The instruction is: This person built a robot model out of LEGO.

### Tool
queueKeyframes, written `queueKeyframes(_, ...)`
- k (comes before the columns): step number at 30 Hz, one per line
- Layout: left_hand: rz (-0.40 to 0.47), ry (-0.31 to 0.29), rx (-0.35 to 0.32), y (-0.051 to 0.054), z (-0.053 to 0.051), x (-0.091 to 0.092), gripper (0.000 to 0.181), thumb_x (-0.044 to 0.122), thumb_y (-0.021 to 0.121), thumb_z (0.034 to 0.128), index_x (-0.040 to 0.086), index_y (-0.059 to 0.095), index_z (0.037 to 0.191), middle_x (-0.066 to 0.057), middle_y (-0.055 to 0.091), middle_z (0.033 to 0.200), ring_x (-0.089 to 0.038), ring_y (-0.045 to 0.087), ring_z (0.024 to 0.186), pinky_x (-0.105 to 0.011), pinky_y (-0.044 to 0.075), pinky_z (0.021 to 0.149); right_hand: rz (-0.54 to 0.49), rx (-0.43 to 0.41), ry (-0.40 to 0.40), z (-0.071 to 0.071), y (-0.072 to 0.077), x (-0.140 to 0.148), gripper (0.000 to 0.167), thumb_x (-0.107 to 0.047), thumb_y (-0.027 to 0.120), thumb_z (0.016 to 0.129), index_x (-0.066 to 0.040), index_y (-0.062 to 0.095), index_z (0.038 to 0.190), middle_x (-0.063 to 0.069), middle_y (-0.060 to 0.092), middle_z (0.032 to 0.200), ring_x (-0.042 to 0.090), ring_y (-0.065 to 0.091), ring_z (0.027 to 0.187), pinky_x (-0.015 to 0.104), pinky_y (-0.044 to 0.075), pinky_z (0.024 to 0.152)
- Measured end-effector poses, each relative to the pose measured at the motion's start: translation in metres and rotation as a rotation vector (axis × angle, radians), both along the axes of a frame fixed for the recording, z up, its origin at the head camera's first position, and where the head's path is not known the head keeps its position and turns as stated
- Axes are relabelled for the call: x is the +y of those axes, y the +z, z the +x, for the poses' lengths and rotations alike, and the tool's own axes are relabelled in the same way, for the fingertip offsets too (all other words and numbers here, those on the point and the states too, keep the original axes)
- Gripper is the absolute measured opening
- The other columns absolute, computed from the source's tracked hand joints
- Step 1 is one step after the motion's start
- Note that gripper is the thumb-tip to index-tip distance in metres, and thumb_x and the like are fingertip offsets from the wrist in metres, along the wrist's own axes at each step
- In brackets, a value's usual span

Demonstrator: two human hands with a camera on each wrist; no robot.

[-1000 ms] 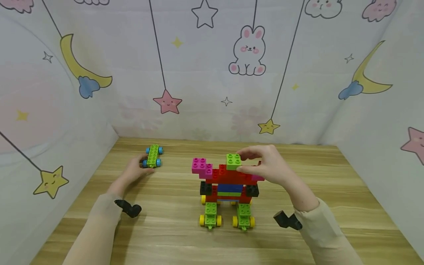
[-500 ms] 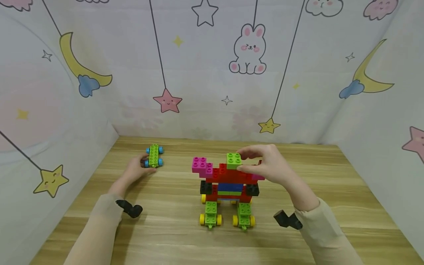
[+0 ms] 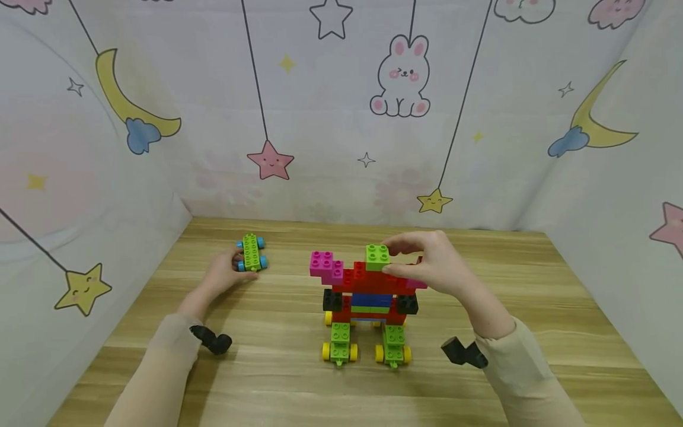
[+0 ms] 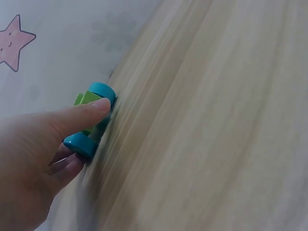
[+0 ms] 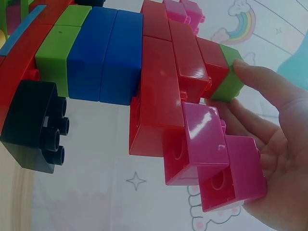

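Note:
My left hand [image 3: 217,275] holds the near end of a green toy car base [image 3: 251,253] with blue wheels, at the back left of the table. In the left wrist view the thumb presses beside a blue wheel [image 4: 102,90] and the other fingers curl under. To the right stands a brick figure [image 3: 368,283] of red, blue, black, pink and green bricks on green bases with yellow wheels. My right hand [image 3: 434,261] pinches the light green brick [image 3: 377,257] at its top. Seen from the right wrist, this green brick [image 4: 86,101] is not shown; a pink brick [image 5: 231,173] juts beside my palm.
A wooden table [image 3: 277,379] carries everything. White cloth [image 3: 331,118] printed with stars, moons and a rabbit hangs behind it and along both sides. A black camera mount sits on each wrist [image 3: 464,353].
My left hand and the car base have shifted slightly to the right, and the base has turned a little. The right hand keeps its pinch on the green brick at the figure's top.

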State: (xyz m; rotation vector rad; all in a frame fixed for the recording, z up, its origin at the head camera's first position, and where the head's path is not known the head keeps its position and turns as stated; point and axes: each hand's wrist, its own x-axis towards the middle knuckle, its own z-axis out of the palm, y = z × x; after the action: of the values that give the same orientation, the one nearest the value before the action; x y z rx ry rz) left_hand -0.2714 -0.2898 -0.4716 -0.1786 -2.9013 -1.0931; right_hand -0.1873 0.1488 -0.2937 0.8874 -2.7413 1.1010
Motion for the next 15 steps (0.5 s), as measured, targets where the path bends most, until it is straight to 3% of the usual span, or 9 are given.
queueKeyframes(15,-0.041,0.056,-0.005,0.01,0.018,0.022,0.066,0.027,0.083,0.0783,-0.013,0.054,0.123,-0.03,0.065,0.112,-0.041,0.063,0.102,-0.05,0.051,0.088,0.004,-0.007,-0.002,-0.001,-0.001,0.0,0.033,-0.016,0.078,0.083,-0.007,0.071,0.114,0.008,0.072,0.105,0.028,0.064,0.099,0.032,0.055,0.074)
